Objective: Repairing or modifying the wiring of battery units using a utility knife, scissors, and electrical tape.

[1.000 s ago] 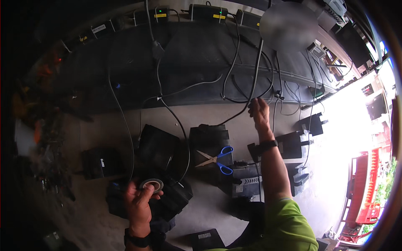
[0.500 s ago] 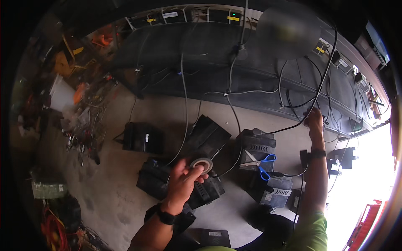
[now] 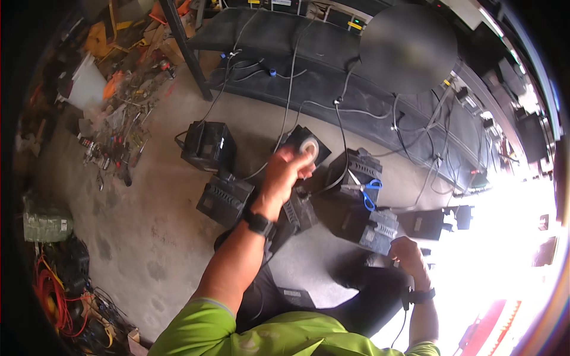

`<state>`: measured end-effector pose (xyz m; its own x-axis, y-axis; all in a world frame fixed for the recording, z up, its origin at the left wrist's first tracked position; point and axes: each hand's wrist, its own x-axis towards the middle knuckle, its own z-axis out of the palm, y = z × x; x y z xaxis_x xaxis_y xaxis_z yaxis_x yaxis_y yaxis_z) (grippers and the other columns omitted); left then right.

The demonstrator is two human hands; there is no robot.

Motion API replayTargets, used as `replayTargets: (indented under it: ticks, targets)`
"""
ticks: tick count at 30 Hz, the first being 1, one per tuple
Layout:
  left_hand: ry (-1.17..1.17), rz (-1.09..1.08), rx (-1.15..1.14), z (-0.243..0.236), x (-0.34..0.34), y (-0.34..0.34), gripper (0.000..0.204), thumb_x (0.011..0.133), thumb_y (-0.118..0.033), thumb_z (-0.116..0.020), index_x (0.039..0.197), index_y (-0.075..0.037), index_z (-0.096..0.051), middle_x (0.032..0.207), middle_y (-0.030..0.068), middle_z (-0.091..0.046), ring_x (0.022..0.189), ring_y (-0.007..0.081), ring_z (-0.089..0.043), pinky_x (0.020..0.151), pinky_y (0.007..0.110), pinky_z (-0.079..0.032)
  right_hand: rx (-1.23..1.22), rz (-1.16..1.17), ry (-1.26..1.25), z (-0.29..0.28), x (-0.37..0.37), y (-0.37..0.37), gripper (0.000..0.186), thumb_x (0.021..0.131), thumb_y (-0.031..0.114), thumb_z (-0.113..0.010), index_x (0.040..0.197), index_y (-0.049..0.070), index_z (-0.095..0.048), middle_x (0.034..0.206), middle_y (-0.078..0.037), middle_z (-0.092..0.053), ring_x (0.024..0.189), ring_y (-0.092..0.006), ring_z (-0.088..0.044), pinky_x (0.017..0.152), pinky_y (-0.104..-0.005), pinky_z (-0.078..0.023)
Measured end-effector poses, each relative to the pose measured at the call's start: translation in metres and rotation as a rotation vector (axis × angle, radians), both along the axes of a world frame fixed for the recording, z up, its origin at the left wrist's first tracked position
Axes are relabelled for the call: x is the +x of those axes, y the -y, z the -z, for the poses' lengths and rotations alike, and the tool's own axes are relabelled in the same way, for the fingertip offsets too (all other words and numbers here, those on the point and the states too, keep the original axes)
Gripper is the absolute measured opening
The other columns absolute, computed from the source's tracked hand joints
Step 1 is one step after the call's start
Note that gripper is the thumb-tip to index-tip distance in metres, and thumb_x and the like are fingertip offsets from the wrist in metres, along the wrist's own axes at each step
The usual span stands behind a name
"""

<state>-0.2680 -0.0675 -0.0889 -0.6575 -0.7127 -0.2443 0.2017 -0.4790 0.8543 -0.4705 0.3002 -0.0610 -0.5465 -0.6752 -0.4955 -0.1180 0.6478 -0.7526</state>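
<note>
A roll of tape [image 3: 309,142] is gripped in my left hand [image 3: 284,175], held out over the black boxes on the floor. My thumb lies along the roll. Near my right knee, my right hand [image 3: 407,252] is curled closed beside a black box with a vented end [image 3: 380,232]; whatever its fingers might hold is hidden. Blue-handled scissors [image 3: 371,185] lie partly spread on another black box [image 3: 358,163] to the right of the tape. Dark cables [image 3: 343,139] run from the shelf down to the boxes.
A long black shelf [image 3: 261,41] with devices and hanging cables spans the far side. Tools [image 3: 122,139] and a white bucket [image 3: 86,83] crowd the floor at far left. Coiled orange cables [image 3: 50,296] lie at lower left. Bright light washes out the right side.
My right hand has come away from the cables by the shelf and drawn back toward my body. My left hand has reached farther forward with the tape. The view has shifted too.
</note>
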Motion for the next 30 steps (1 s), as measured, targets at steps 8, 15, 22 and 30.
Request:
replayTargets:
  ticks: [8,15,22,30]
  targets:
    - [-0.207,-0.197,0.245,0.010,0.035,0.009,0.035,0.095,-0.039,-0.058,0.105,-0.006,-0.060,0.096,0.0095,-0.065,0.086,0.0244,-0.066,0.073,0.036,-0.051,-0.200,0.204,0.057,-0.016,0.063,-0.071,0.011,0.092,0.007,-0.058,0.099,0.000,-0.061,0.077,-0.007,-0.064,0.062,-0.0129,-0.062,0.055,-0.0257,-0.052]
    - [-0.200,-0.158,0.244,0.075,0.060,0.001,0.039,0.095,-0.042,-0.057,0.107,-0.006,-0.060,0.096,0.0077,-0.066,0.085,0.0247,-0.066,0.071,0.034,-0.052,-0.316,0.406,0.202,0.018,0.066,-0.083,0.023,0.090,0.021,-0.064,0.098,0.000,-0.058,0.069,-0.007,-0.059,0.054,-0.0146,-0.058,0.051,-0.0268,-0.052]
    - [0.034,-0.230,-0.157,0.039,0.065,0.032,0.021,0.092,-0.020,-0.065,0.107,-0.006,-0.062,0.099,0.0054,-0.066,0.092,0.0231,-0.066,0.073,0.033,-0.051,-0.143,0.428,0.301,0.035,0.040,-0.076,0.017,0.086,0.018,-0.061,0.089,0.001,-0.057,0.068,-0.007,-0.057,0.051,-0.0136,-0.057,0.043,-0.0259,-0.049]
    - [0.179,-0.442,-0.318,-0.120,0.120,0.042,0.016,0.084,-0.002,-0.070,0.099,0.002,-0.067,0.128,0.0035,-0.052,0.091,0.0127,-0.061,0.069,0.026,-0.051,0.365,0.086,0.365,0.000,0.031,-0.052,0.014,0.088,0.010,-0.060,0.097,-0.001,-0.061,0.074,-0.010,-0.064,0.059,-0.0174,-0.063,0.052,-0.0284,-0.054]
